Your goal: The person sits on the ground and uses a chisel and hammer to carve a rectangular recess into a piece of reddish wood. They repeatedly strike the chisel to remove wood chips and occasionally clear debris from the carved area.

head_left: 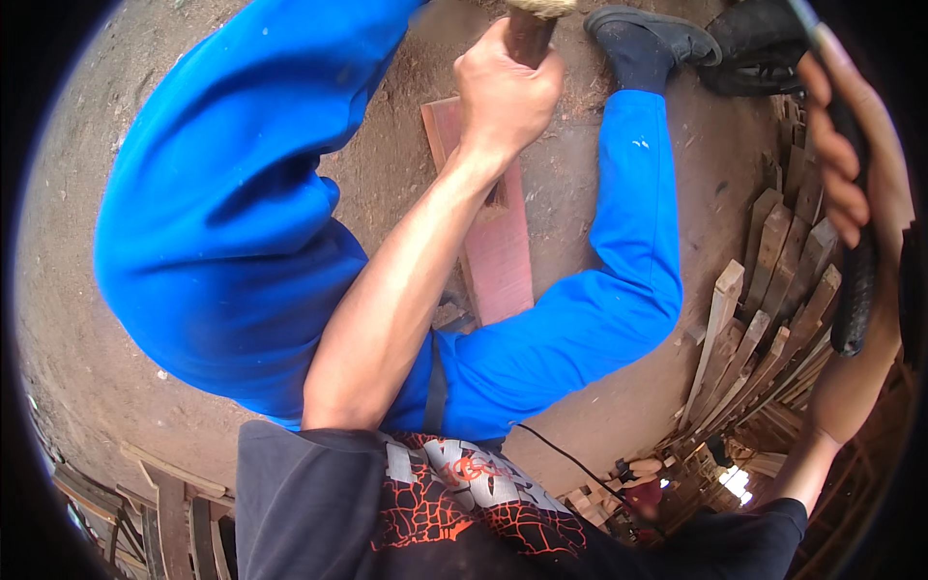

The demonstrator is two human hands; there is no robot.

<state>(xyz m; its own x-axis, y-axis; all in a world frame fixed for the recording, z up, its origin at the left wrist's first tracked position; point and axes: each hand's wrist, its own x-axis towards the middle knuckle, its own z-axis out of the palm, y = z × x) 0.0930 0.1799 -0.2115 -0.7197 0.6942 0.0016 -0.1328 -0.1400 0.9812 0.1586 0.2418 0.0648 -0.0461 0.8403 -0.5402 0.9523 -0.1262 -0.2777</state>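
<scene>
The left hand is wrapped tight round a thick brown handle with a pale top. The right hand, out to the side, grips a black-handled tool. A pink board lies on the ground. This looks like getting ready to hit, which calls for good aim.

The board lies on the floor between the left leg and the right leg. The left hand, around a handle, is over the board's far end. Ahead of the right leg is a shoe, a second shoe just right of it. The right hand, around a grip, is far right, past the stacked planks; other planks lie behind, left.
</scene>
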